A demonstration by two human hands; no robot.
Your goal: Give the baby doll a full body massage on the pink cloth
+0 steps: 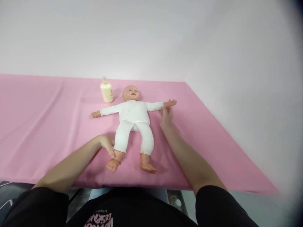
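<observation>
A baby doll (134,112) with a white cloth body lies on its back on a pink cloth, arms spread and legs toward me. My left hand (107,144) is at the doll's lower leg on the left, thumb pressed against the ankle and the other fingers hidden under the leg. At the doll's outstretched arm on the right, my right hand (167,116) has its fingers closed around the wrist, just below the small plastic hand. Both of the doll's bare feet show near the front edge.
A pale yellow pump bottle (107,91) stands upright left of the doll's head. The pink cloth (47,126) covers the table, with a white wall (118,37) behind and to the right. Below the front edge, a few items on the floor show partly.
</observation>
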